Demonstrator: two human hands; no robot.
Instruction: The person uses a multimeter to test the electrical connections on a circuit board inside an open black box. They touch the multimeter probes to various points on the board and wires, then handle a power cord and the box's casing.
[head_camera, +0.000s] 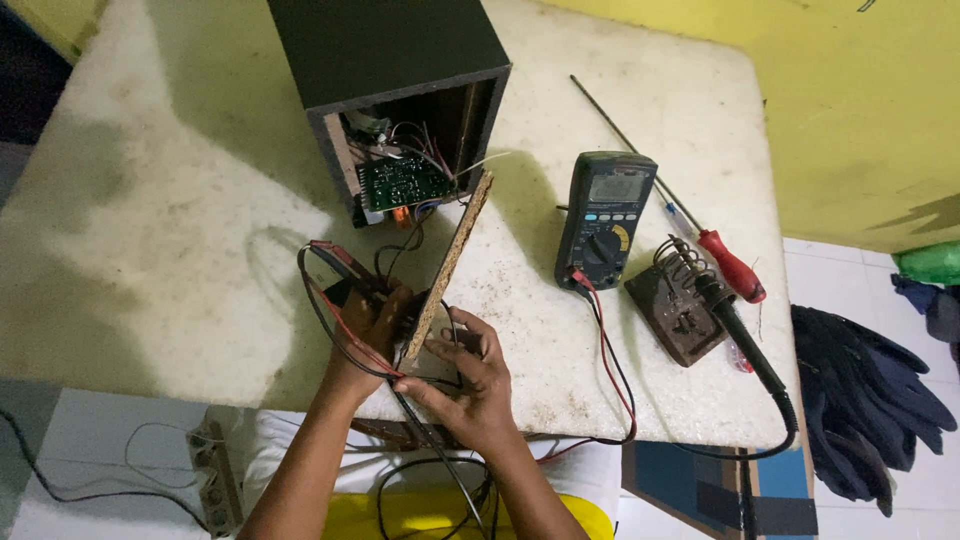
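Both hands grip the stiff, light board (447, 270) at its lower end: left hand (372, 322) clasps behind, right hand (470, 375) pinches its edge.

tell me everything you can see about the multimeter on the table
The multimeter is a dark green-grey handheld unit lying flat, face up, on the pale table. It has a grey screen, a row of small buttons and a round dial with a yellow mark. Red and black leads plug into its near end. No hand touches it.
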